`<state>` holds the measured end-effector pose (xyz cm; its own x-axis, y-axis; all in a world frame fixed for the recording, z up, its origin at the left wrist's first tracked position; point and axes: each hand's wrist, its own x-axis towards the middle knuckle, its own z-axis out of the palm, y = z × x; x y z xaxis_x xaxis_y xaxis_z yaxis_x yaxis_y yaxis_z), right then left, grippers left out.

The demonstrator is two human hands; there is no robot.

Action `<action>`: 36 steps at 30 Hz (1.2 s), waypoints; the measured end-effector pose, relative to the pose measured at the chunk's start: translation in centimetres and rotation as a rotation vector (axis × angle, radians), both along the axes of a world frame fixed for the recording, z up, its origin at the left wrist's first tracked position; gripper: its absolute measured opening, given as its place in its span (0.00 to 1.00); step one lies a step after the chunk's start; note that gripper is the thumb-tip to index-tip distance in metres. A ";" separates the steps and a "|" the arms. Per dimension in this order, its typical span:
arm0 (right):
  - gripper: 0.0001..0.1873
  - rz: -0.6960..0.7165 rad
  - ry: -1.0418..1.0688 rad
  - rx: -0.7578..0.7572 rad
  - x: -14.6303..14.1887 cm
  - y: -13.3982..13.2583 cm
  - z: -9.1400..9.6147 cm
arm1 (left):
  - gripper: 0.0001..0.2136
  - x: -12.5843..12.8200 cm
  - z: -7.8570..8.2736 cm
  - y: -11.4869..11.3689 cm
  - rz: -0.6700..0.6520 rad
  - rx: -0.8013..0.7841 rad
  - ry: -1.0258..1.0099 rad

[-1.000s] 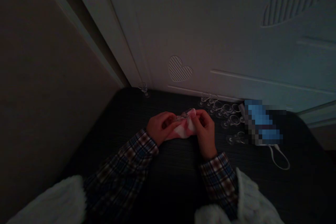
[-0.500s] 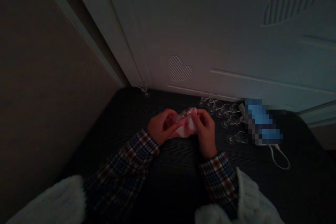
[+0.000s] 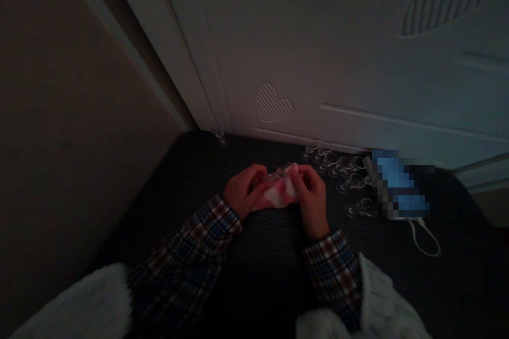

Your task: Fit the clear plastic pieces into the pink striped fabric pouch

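Note:
Above the dark table, my left hand (image 3: 244, 192) and my right hand (image 3: 312, 201) are both closed on a pink-and-white cloth (image 3: 274, 197). My thumbs press on its near side. A clear, shiny piece of glass (image 3: 279, 174) shows at the top of the cloth between my fingers; most of it is covered, so its full shape is hidden. Nearest to my right hand stand several small stemmed glasses (image 3: 330, 161). One more stemmed glass (image 3: 218, 132) is upright at the far left corner.
The dark wood-grain table (image 3: 274, 254) meets a white panel (image 3: 338, 53) with heart reliefs at the back. A pixelated blue-screened device (image 3: 400, 183) leans at the right, with a white cord loop (image 3: 427, 251) below it. One small glass (image 3: 358, 208) is close to the device.
Both hands stay in nearly the same place. The cloth has shifted slightly in my fingers, and its folds lie differently around the clear glass.

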<state>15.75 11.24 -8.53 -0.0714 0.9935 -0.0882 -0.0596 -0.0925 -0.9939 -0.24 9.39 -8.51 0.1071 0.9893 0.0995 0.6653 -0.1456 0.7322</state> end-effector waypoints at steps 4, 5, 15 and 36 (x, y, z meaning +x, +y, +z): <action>0.12 0.026 -0.009 0.003 0.0 -0.1 0.0 | 0.09 0.0 0.1 0.0 0.013 -0.013 -0.003; 0.12 0.029 -0.007 0.001 0.0 -0.1 0.0 | 0.10 0.0 0.2 0.0 0.012 -0.017 -0.003; 0.10 0.017 0.027 0.010 0.0 0.1 -0.3 | 0.11 0.2 -0.3 -0.2 0.004 -0.011 -0.139; 0.12 0.020 -0.004 0.005 0.0 0.0 -0.3 | 0.10 0.0 -0.7 -0.1 -0.011 0.144 -0.022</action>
<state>15.79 11.19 -8.86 -0.0913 0.9923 -0.0839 -0.0538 -0.0890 -0.9946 -0.22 9.30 -9.21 0.1138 0.9633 0.2431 0.6475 -0.2575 0.7172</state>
